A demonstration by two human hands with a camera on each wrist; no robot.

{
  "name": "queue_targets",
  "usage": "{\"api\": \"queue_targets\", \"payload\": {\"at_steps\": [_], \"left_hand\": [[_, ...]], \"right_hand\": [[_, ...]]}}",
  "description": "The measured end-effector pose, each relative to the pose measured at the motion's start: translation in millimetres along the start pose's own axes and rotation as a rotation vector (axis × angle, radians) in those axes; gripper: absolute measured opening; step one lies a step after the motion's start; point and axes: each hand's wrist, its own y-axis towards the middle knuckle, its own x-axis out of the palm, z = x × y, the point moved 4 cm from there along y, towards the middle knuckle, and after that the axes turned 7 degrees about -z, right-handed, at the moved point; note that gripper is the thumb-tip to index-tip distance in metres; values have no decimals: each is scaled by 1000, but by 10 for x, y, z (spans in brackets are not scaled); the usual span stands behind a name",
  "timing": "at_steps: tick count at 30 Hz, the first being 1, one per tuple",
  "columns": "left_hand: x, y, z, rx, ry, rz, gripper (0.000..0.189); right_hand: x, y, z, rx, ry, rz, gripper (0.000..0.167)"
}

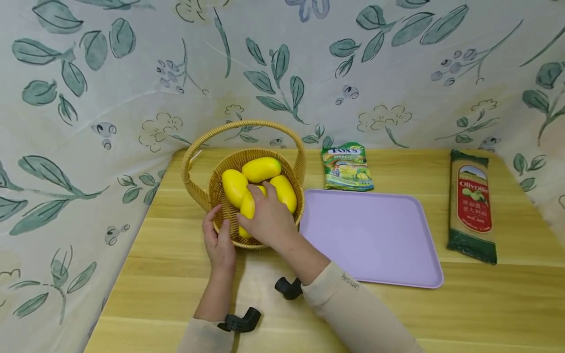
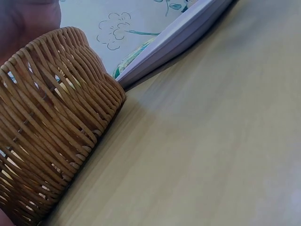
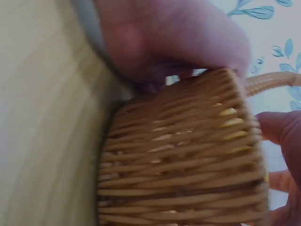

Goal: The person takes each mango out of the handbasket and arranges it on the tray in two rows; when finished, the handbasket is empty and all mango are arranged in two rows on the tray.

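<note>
A woven wicker basket (image 1: 215, 189) with a tall arched handle stands at the table's back left and holds several yellow mangoes (image 1: 262, 170). My left hand (image 1: 220, 250) grips its front left rim, thumb and fingers on either side. Inside the basket, my right hand (image 1: 271, 218) holds the front mango (image 1: 246, 208), thumb on its near side and fingers over the top. The left wrist view has the basket's woven side (image 2: 56, 113) close up. In the right wrist view, the left hand (image 3: 174, 37) lies against the basket, with right-hand fingers (image 3: 277, 127) above its rim.
A lilac tray (image 1: 371, 235) lies right of the basket, close beside it. Behind the tray is a green FOX'S candy bag (image 1: 347, 167). A pack of Olivoila pasta (image 1: 472, 208) lies at the far right. Floral cloth (image 1: 282, 73) hangs behind the wooden table (image 1: 154, 274).
</note>
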Motion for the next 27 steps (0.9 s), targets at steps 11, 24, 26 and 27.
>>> {"api": "queue_targets", "payload": {"at_steps": [11,24,26,27], "left_hand": [[14,-11,-3,2,-16,-13,40],[0,-9,-17,-1,-18,-8,38],[3,-8,-15,-1,-22,-9,38],[5,-7,-13,0,-23,-10,38]], "right_hand": [[-408,-180,183,12,329,99,80],[-524,-524,504,-201,561,-21,77],[-515,-609,538,-260,602,-71,78],[-511,-649,557,-287,614,-94,78]]}}
